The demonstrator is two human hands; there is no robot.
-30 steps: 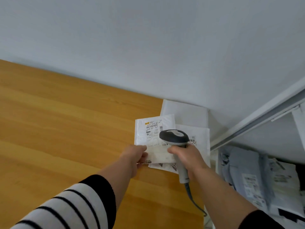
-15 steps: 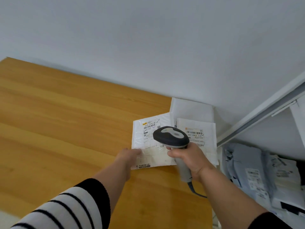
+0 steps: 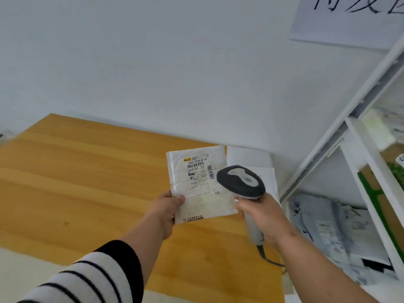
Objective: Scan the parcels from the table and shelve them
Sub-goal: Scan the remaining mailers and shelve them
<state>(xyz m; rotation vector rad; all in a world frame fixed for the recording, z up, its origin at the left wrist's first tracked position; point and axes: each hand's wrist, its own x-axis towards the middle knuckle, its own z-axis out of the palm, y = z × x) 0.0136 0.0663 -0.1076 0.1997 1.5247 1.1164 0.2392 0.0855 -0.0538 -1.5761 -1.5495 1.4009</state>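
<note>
A flat white parcel [image 3: 200, 184] with a barcode label is lifted off the wooden table [image 3: 87, 182], its label facing me. My left hand [image 3: 167, 206] pinches its lower left edge. My right hand [image 3: 262, 217] grips the handle of a grey and white barcode scanner [image 3: 241, 182], whose head hangs beside the parcel's right edge. Two more white parcels [image 3: 249, 157] lie on the table's far right corner, partly hidden behind the scanner.
A white metal shelf unit [image 3: 358, 136] stands to the right, with several grey and white parcels [image 3: 328, 228] on its lower level and a cardboard box [image 3: 391, 154] higher up. The scanner's cable [image 3: 270, 260] trails over the table's right edge. A paper sign [image 3: 347, 18] hangs on the wall.
My left hand has lifted the parcel off the table and tilted it up toward me. The scanner has shifted to the parcel's right. My view has risen, showing more wall and shelf.
</note>
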